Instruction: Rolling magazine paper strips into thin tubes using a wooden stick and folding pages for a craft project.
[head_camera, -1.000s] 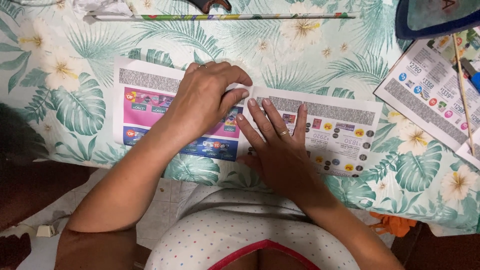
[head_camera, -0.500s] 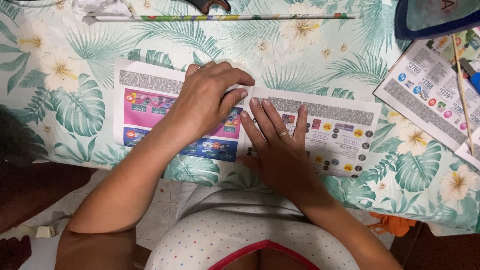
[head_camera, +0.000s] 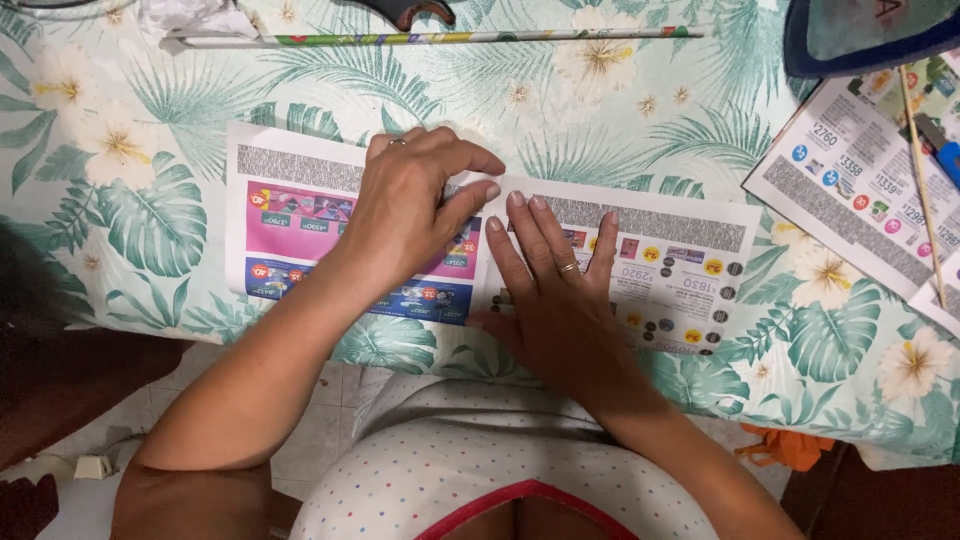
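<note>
Leaf-printed cloth covers the table (head_camera: 640, 140), green fronds and pale flowers across its whole surface. From my remote view, the main item is the flyer (head_camera: 300, 215), a wide printed sheet lying flat near the front edge of the table, its long side parallel to that edge.

Hand states:
- Left hand (head_camera: 405, 215): fingers curled, thumb and fingertips pinched at the sheet's midline. It appears to grip or press a crease there; I cannot tell whether paper is actually lifted between the fingers.
- Right hand (head_camera: 555, 290): flat, fingers spread, palm down on the right half of the flyer, holding it against the cloth. It grasps nothing.

Other items: a second flyer (head_camera: 850, 190) lies at the right edge of the table, a thin stick (head_camera: 920, 170) crossing it. A long rolled paper rod (head_camera: 430, 38) lies along the back edge.

Risks, as I judge them:
1. The cloth is soft. Pressure from the flat hand could slide the cloth and carry the sheet off square.
2. The sheet's front margin sits close to the table's front edge; a pull toward the body could drag it over.
3. A pinch set off the midline would make a skewed crease.
4. Thin paper may tear if the pinch pulls against the pinned half.
</note>
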